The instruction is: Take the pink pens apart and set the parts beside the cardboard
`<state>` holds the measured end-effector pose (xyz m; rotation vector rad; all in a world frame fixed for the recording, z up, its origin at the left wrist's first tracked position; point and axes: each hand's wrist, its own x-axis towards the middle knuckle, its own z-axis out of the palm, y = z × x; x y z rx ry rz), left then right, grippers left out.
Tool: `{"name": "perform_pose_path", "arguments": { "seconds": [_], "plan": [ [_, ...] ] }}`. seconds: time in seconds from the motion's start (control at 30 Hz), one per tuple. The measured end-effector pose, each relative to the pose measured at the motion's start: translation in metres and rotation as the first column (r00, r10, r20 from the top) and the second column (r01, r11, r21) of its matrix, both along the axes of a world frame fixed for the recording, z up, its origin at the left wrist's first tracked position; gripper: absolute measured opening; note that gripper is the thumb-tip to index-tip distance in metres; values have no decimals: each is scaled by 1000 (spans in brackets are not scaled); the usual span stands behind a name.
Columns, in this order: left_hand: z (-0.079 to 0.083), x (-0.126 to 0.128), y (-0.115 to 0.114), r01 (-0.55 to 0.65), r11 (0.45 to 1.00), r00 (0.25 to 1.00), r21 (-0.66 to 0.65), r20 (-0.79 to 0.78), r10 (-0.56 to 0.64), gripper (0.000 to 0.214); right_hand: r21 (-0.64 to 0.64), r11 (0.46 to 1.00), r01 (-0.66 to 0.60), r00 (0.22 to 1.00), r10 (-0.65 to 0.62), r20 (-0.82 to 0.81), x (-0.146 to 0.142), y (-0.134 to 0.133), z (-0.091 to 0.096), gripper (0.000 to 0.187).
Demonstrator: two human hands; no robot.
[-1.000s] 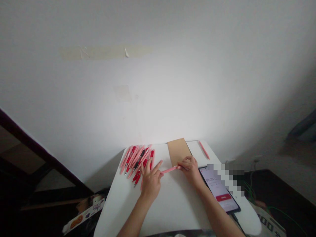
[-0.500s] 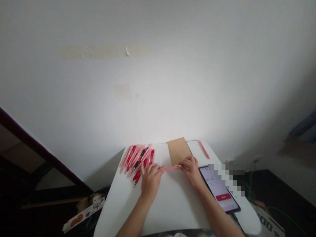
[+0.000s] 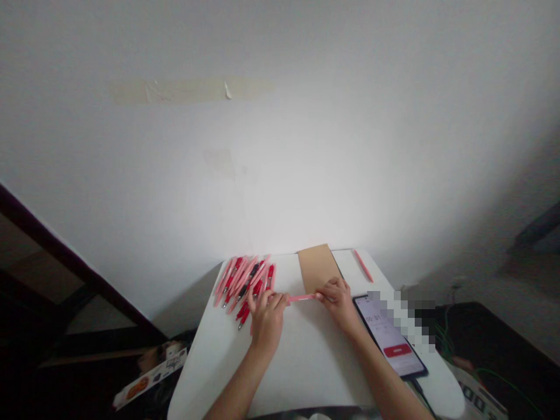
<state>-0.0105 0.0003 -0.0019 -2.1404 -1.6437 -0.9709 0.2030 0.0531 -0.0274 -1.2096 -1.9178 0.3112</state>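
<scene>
A pink pen [image 3: 301,298] runs level between my two hands above the white table [image 3: 306,361]. My left hand [image 3: 266,318] has its fingers closed round the pen's left end. My right hand [image 3: 338,300] pinches the pen's right end. Just left of my left hand lies a pile of several pink and red pens [image 3: 245,280]. A brown cardboard sheet [image 3: 317,267] lies flat behind the held pen.
A single pink pen [image 3: 363,266] lies at the table's far right. A phone [image 3: 389,343] with a lit screen and a cable rests by my right forearm. A white wall stands close behind. Dark floor with a printed box [image 3: 146,378] is at the left.
My left hand's fingers were stretched out a second ago and have curled closed round the pen's left end. The pen has levelled out. My right hand has barely moved.
</scene>
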Motion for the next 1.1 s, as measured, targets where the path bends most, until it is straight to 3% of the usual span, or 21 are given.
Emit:
{"name": "perform_pose_path", "arguments": {
  "seconds": [0.23, 0.43, 0.77, 1.1],
  "plan": [
    [-3, 0, 1, -51, 996, 998, -76, 18, 52, 36, 93, 996, 8, 1000, -7, -11, -1, 1, -1, 18],
    [-4, 0, 3, -53, 997, 999, -60, 5, 54, 32, 153, 986, 64, 997, -69, 26, 0, 3, -1, 13],
    [-12, -3, 5, -42, 999, 996, -19, 77, 43, 18, 128, 986, 105, 993, -110, 34, 1, 3, -1, 17],
    [-10, -3, 6, -73, 995, 995, -63, 70, 77, 24, 145, 984, 99, 993, -107, 48, 2, 5, -4, 16]
  ]
}}
